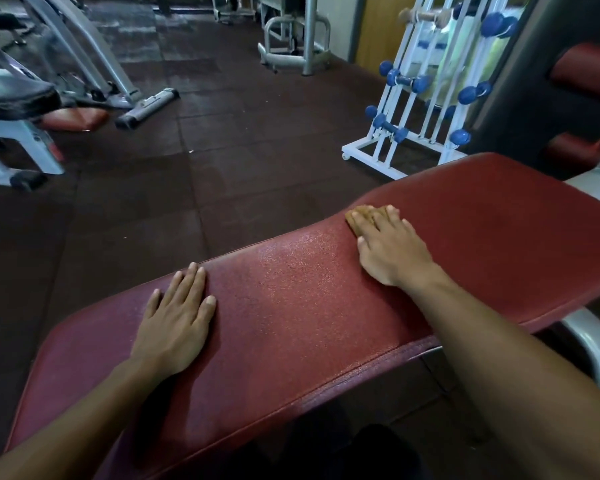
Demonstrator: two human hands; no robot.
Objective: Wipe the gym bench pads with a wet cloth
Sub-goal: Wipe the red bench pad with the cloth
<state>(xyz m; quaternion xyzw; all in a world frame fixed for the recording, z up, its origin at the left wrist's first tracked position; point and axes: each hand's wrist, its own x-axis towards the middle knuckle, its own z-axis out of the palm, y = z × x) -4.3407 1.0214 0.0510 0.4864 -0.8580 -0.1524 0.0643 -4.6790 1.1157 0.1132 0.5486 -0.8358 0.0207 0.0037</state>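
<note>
The right hand (392, 247) presses the cloth (358, 216) flat under straight fingers, the left hand (177, 320) lies flat on the pad (291, 317) holding nothing, and the pad shines wet between them but looks dry past the cloth, so more is probably left.

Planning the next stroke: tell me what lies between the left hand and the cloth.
Head view: only bare red bench pad between left hand and the cloth under the right hand.

pad (291, 306): red vinyl, pebbled, damp sheen under my hands | cloth (359, 216): tan, soft, at 1 o'clock | floor (222, 133): matt rubber tiles | rack (395, 140): white painted metal
</note>
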